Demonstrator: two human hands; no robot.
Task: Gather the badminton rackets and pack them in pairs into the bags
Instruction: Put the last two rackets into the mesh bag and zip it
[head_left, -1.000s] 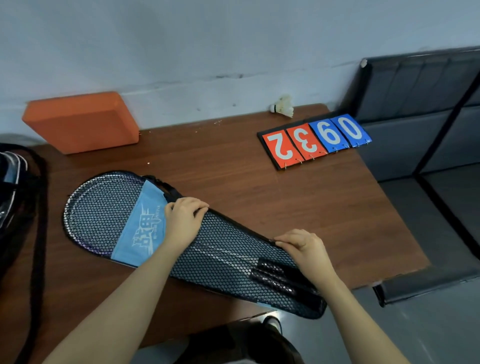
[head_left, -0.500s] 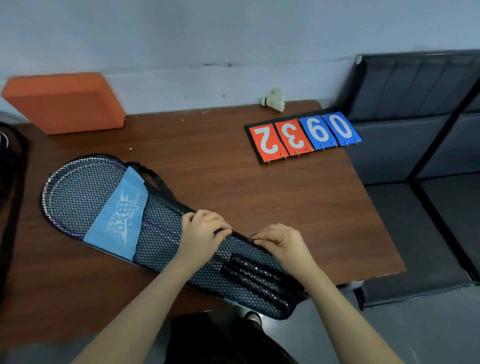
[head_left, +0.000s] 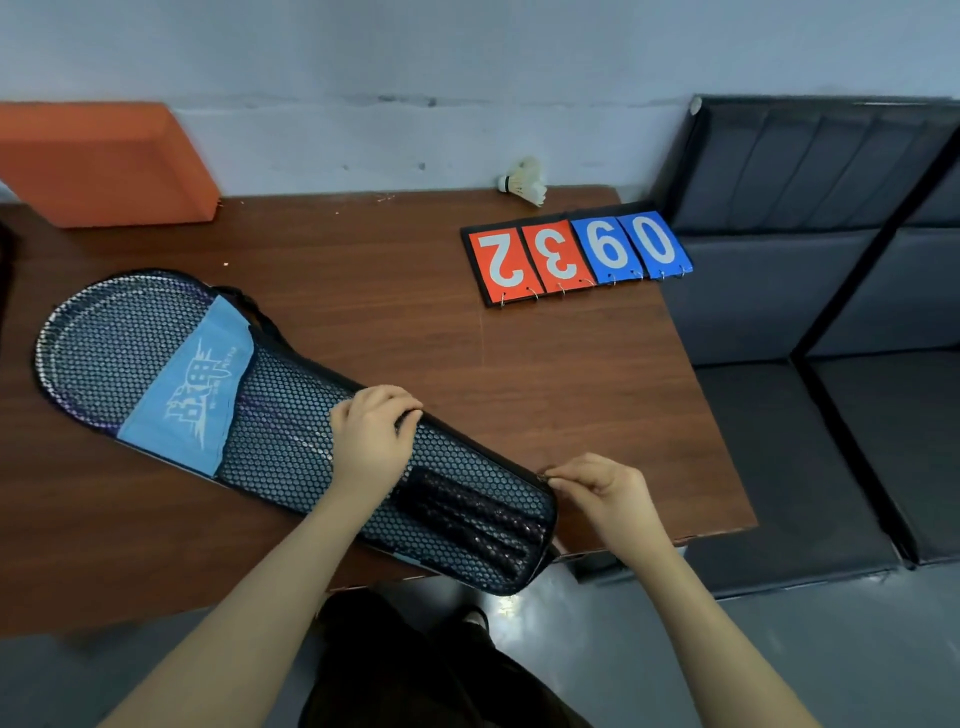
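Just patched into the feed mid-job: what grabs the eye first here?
The mesh racket bag lying diagonally across the table, with racket handles showing through it. The left hand grips its middle, while the right hand pinches the far edge near the handle end. Behind sits a red-and-blue scoreboard.

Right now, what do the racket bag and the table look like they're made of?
Racket bag: looks like black open-weave mesh fabric, with the rackets showing through, plus a matte blue cloth panel. Table: brown wood-grain top, faint sheen; solid wood or laminate, can't tell.
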